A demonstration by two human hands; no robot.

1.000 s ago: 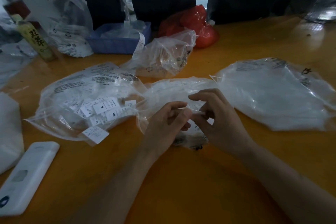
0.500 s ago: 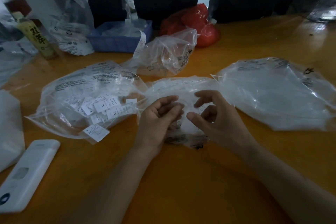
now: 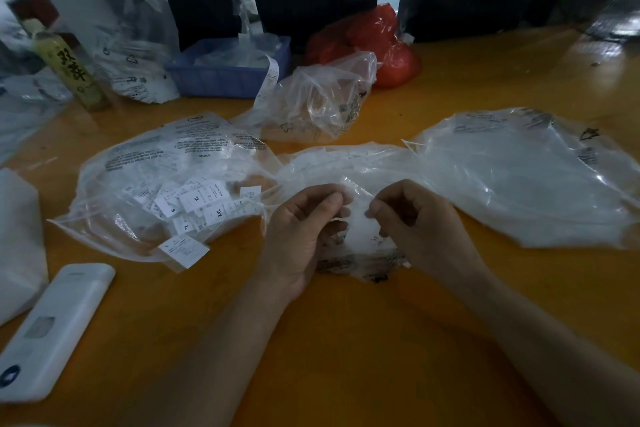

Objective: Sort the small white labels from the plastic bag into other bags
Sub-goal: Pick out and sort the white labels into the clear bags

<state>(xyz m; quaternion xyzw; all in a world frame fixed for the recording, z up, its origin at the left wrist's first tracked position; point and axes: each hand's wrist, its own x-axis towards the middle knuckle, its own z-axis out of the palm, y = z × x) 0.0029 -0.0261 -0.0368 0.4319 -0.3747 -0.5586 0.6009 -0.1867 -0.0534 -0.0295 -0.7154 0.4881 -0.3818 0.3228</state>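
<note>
Your left hand (image 3: 304, 232) and right hand (image 3: 415, 222) each pinched the middle clear plastic bag (image 3: 356, 170) on the orange table (image 3: 346, 340), while the small white labels (image 3: 197, 204) lay in the bag at left (image 3: 138, 163).

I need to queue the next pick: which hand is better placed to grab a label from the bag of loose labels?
Left. The left hand sits right beside the bag of loose labels, whose opening faces it. The right hand is farther off, pinching the small middle bag, and would have to cross over.
</note>
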